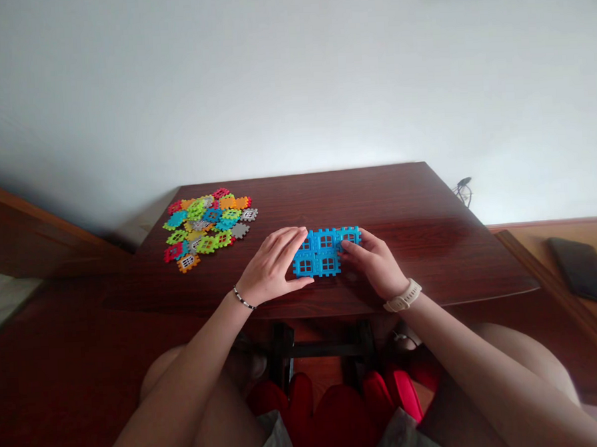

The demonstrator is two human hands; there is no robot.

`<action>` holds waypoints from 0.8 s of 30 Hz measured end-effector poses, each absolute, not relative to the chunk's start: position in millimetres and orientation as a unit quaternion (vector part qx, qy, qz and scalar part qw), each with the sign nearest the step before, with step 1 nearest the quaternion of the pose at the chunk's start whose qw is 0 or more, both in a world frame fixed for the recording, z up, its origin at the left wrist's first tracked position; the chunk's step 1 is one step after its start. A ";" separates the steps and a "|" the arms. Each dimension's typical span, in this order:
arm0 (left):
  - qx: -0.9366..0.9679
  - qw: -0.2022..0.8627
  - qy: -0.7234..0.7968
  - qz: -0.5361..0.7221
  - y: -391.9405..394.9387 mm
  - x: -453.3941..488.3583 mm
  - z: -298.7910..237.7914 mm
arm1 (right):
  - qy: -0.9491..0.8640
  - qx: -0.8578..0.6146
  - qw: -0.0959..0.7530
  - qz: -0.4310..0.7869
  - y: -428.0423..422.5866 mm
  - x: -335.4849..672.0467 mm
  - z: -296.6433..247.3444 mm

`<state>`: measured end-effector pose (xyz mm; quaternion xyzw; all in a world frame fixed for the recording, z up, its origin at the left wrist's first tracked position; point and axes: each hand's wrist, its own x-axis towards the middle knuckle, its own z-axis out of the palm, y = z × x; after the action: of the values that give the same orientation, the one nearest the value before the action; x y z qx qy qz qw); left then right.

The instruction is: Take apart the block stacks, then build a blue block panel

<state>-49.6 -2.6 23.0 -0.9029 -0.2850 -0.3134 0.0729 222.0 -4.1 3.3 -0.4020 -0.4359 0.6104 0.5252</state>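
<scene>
Wall, head view: pale and plain [291, 84], filling the background at 12 o'clock; clock centred on the blue panel.
Worktop: dark, glossy, wood-grained [377, 196], spreading from below the wall to 6 o'clock.
Blue panel: held up near the front edge of the worktop [327, 253]; four window tiles in a two-by-two block, plus a corner tile [350, 232] at 2 o'clock, alongside the top row. Cannot tell if fully seated.
Left hand: at 9 o'clock [268, 268], closed round the left edge, fingers at the top corner, thumb at the bottom.
Right hand: at 3 o'clock [373, 263], pinching the corner tile, thumb in front, fingers mostly hidden behind.
Tile pile: just past 9 o'clock [211, 221], loose and overlapping, in red, orange, green, yellow, grey and blue; well apart from the hands.
Wrists: dark beaded bracelet [245, 298] at 8 o'clock, pale watch [403, 297] at 4.
Corner-tile risk: possibly skewed or half-locked teeth, if pressed off line by the right thumb.
Seam risk: possible buckling or popping apart along the joints, if squeezed or twisted unevenly between both hands.
</scene>
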 end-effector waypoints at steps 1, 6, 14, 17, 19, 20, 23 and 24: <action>-0.903 0.076 -0.282 -0.314 -2.3 -49.3 22.8 | -0.434 -0.402 0.526 0.611 -4.1 221.9 3.2; -0.903 0.087 -0.281 -0.312 -2.3 -48.1 21.6 | -0.433 -0.407 0.536 0.600 -4.9 220.6 3.6; -0.902 0.094 -0.280 -0.315 -3.0 -47.9 20.7 | -0.448 -0.413 0.537 0.583 -5.8 219.5 3.1; -0.901 0.097 -0.282 -0.316 -3.1 -47.8 20.7 | -0.439 -0.406 0.538 0.594 -4.9 219.7 4.3; -0.899 0.100 -0.281 -0.320 -3.0 -47.7 20.7 | -0.424 -0.398 0.534 0.613 -4.6 219.9 5.1; -0.897 0.103 -0.281 -0.324 -2.8 -47.8 20.8 | -0.415 -0.394 0.532 0.624 -4.7 220.0 5.4; -0.889 0.112 -0.283 -0.343 -1.9 -49.0 22.0 | -0.397 -0.381 0.527 0.647 -6.1 219.3 6.1; -0.885 0.115 -0.286 -0.349 -1.5 -49.7 22.8 | -0.399 -0.377 0.523 0.652 -6.8 218.9 6.2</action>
<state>-49.7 -1.5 22.8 -0.8852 -0.2855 -0.3490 0.1147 218.9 -6.8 6.2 -0.3765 -0.3992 0.6520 0.5232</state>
